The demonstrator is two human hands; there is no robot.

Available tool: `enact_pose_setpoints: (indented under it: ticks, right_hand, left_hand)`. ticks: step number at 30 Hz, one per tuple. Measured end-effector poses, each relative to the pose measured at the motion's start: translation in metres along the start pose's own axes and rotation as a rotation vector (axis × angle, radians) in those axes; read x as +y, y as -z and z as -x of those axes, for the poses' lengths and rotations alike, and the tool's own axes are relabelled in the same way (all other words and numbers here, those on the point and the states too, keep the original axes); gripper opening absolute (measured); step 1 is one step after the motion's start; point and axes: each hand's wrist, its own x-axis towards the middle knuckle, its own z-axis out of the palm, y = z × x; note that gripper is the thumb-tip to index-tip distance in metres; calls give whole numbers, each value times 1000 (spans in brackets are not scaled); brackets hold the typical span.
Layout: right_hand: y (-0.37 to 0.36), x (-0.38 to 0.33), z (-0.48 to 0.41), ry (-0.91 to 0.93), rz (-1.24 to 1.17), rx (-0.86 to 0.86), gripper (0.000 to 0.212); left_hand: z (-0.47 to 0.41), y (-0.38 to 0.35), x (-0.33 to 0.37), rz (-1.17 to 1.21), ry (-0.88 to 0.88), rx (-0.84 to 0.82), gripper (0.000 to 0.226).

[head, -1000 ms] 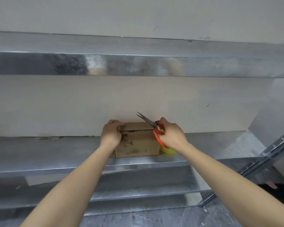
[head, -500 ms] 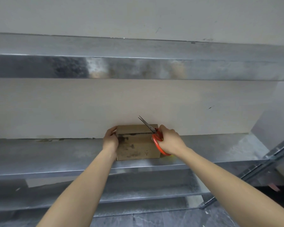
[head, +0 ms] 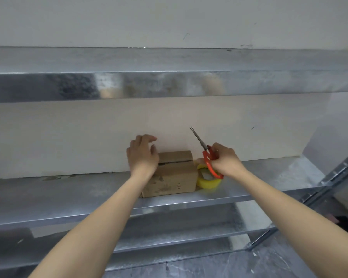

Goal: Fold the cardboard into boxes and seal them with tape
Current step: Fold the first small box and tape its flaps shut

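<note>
My right hand [head: 226, 162] has its grip closed through the red handles of the scissors [head: 208, 157], blades drawn nearly together and pointing up and away toward the wall; I judge I'm keeping them raised so the points stay clear of the cardboard while I work. My left hand [head: 143, 155] holds nothing: its grip is wide, fingers spread and curved, hovering at the box's upper left corner, though I cannot tell whether the palm touches the cardboard. I read that as readiness to press the flaps flat or steady the box. The cardboard box [head: 172, 173] sits on the metal shelf [head: 68, 194], close against the pale wall behind it, between my two hands. It is small, brown and already folded into shape, with dark smudges on its near face and a dark gap running along the seam where the top flaps meet; I see no tape across that seam. The yellow tape roll [head: 208, 180] lies flat just beside the box's right side, under my right hand, within easy reach.
</note>
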Motion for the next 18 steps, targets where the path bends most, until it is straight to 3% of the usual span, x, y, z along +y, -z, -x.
enact_pose_setpoints:
  ticks: [6,10,14,16,18]
  right_hand:
    - [27,57,5,-91,59,101,36]
    - [42,92,-8,-118,188,53,37]
    - [55,129,-27,-143,369,-102,31]
    - [60,146,-33,-142,415,-199,29]
    - [65,161,-40,-141,435,-276,38]
  left_hand:
    - [5,-42,63,-59,-392,-449,16]
    - [10,-75,91,-352,-640,-626,19]
    - [11,-112,113,-651,-739,-781,37]
    - [10,-127,119,-774,-729,-862,51]
    - [10,-138,125,-816,-674,-911,51]
